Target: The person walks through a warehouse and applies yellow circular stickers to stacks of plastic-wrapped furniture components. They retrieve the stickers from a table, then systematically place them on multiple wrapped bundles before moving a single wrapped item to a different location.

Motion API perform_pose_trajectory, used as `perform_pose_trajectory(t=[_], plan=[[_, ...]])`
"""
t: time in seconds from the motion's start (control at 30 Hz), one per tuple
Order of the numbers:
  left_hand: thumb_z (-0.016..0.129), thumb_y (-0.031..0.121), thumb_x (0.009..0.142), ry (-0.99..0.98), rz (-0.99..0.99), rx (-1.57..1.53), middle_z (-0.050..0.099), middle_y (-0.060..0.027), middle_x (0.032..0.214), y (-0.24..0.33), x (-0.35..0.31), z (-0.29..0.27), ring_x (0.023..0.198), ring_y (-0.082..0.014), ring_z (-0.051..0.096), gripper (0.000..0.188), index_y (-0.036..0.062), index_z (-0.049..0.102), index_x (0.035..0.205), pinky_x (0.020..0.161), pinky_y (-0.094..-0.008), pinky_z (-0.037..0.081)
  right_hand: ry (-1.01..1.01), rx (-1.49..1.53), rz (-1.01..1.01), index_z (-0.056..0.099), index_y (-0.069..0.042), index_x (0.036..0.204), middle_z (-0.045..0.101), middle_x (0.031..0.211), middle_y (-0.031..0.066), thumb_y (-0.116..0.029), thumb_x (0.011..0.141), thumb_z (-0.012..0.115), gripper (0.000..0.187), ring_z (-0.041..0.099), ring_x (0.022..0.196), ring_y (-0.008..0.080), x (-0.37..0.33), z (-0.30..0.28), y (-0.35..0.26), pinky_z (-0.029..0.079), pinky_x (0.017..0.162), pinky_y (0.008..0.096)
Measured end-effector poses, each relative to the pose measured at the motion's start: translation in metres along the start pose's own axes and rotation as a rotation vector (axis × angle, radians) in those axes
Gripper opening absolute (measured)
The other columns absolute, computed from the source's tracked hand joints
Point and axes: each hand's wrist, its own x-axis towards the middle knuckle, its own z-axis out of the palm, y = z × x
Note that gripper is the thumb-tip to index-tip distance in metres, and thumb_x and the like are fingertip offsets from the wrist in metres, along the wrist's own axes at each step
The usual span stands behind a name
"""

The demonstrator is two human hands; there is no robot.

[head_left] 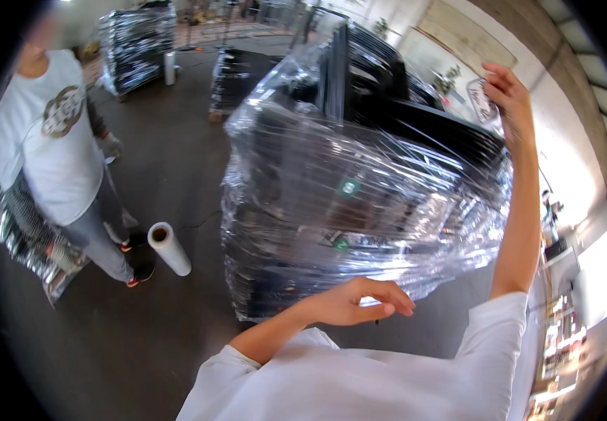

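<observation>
In front of me stands a tall pallet load [359, 182] of stacked black parts, bound in shiny clear stretch film [282, 168]. My right hand [508, 98] is raised high at the load's upper right corner, fingers bent together. A small flat pale label [482, 102] with dark markings shows at its fingertips and appears pinched there. Low before my body, my left hand [363, 300] hangs in front of the load's bottom edge. Its fingers are loosely bent, apart from the thumb, and hold nothing. Two small green stickers [349, 186] show through the film.
At the left a person [65, 140] in a white shirt and gloves stands beside another wrapped bundle [5, 210]. A roll of stretch film [170, 249] stands upright on the dark floor [156, 330]. Farther back are a wrapped stack [138, 49] and a low dark stack [240, 77].
</observation>
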Motion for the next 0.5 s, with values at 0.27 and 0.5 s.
perform_pose_trajectory(t=[0.27,0.5], plan=[[0.047,-0.003,0.082,0.753,0.814,0.55,0.062,-0.0136,0.098,0.06,-0.027,-0.027,0.091,-0.0203,0.058,0.019,-0.0007,0.06,0.095,0.075,-0.0296,0.047,-0.288,0.231,-0.015,0.057,-0.005,0.113,0.059,0.09,0.0011,-0.002,0.078,0.061,0.036,0.058,0.078,0.0071,-0.003,0.094,-0.09,0.046,0.069,0.0165],[0.058,0.003,0.075,0.992,0.776,0.525,0.051,-0.0129,0.109,0.083,-0.043,-0.034,0.098,-0.0183,0.052,0.039,-0.0016,0.048,0.112,0.072,-0.0275,0.045,-0.569,0.352,-0.085,0.05,0.004,0.116,0.057,0.094,0.0066,-0.001,0.072,0.064,0.046,0.056,0.082,0.011,-0.048,0.129,-0.128,0.045,0.072,0.0191]])
